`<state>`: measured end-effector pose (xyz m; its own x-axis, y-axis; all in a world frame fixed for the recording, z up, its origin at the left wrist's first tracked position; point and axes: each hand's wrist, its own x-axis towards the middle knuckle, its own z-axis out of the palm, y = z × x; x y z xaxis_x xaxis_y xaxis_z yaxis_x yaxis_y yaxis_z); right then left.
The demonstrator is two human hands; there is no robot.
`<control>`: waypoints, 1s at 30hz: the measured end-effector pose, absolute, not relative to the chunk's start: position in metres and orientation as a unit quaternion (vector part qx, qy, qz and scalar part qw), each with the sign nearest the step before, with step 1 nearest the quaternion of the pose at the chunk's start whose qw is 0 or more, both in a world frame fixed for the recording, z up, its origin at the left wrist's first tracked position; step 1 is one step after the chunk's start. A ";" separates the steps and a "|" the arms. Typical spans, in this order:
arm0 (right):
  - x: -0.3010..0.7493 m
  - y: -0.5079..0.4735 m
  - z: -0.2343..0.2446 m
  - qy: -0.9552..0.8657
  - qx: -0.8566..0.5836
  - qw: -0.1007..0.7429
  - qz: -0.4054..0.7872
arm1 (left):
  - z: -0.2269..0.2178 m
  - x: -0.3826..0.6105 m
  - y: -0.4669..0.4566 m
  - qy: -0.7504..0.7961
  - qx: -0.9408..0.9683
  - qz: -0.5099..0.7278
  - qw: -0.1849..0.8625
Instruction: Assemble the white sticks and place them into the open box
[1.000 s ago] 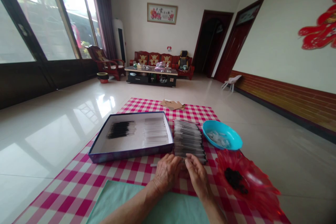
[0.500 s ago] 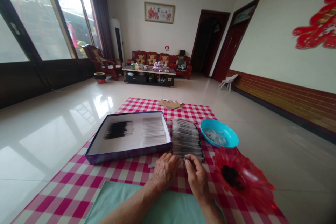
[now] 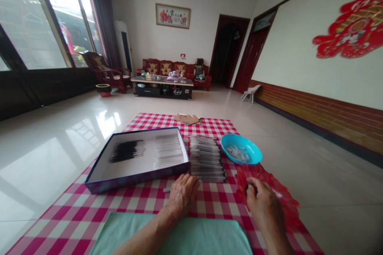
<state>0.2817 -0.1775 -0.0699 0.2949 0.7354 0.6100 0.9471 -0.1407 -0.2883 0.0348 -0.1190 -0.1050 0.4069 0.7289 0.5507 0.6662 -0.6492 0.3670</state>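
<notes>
My left hand (image 3: 181,194) rests curled on the red-and-white checked cloth (image 3: 89,215), at the near end of a row of clear tubes (image 3: 206,158); whether it holds anything is hidden. My right hand (image 3: 265,205) is over the red plastic dish (image 3: 287,203), fingers pinched together on the small dark pieces inside. A shallow blue-edged box (image 3: 136,159) to the left holds a bunch of black refills and a bunch of clear tubes.
A turquoise bowl (image 3: 241,153) with small clear parts sits behind the red dish. A pale green cloth (image 3: 179,237) lies under my forearms. Cardboard scraps (image 3: 187,119) lie at the cloth's far end. Glossy tiled floor, a coffee table (image 3: 163,86) and sofas are beyond.
My right hand has left the row of tubes and swung right onto the red dish. The left hand stayed put. The view shifted slightly left.
</notes>
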 end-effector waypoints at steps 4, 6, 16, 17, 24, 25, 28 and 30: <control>0.274 -0.177 -0.068 -0.590 -0.706 0.349 -0.179 | -0.105 0.035 -0.119 0.411 0.838 0.355 0.050; 0.250 -0.174 -0.065 -0.621 -0.653 0.409 -0.142 | -0.106 0.035 -0.119 0.402 0.840 0.359 0.053; 0.180 -0.160 -0.093 -0.677 -0.571 0.456 0.084 | -0.106 0.035 -0.120 0.356 0.858 0.365 0.069; 0.182 -0.160 -0.093 -0.670 -0.573 0.462 0.093 | -0.105 0.035 -0.121 0.352 0.859 0.364 0.071; 0.192 -0.165 -0.079 -0.538 -0.571 0.559 0.269 | -0.102 0.033 -0.121 0.349 0.860 0.367 0.070; 0.192 -0.165 -0.078 -0.503 -0.564 0.589 0.287 | -0.102 0.033 -0.121 0.351 0.856 0.374 0.068; 0.194 -0.164 -0.079 -0.410 -0.543 0.667 0.301 | -0.103 0.033 -0.121 0.347 0.847 0.396 0.067; 0.193 -0.163 -0.079 -0.378 -0.534 0.699 0.288 | -0.103 0.033 -0.123 0.336 0.849 0.404 0.063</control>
<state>0.1932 -0.1635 -0.0789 0.5481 0.8067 0.2210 0.0020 0.2630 -0.9648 0.0331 -0.1227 -0.1030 0.4487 0.6206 0.6431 0.5190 -0.7668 0.3778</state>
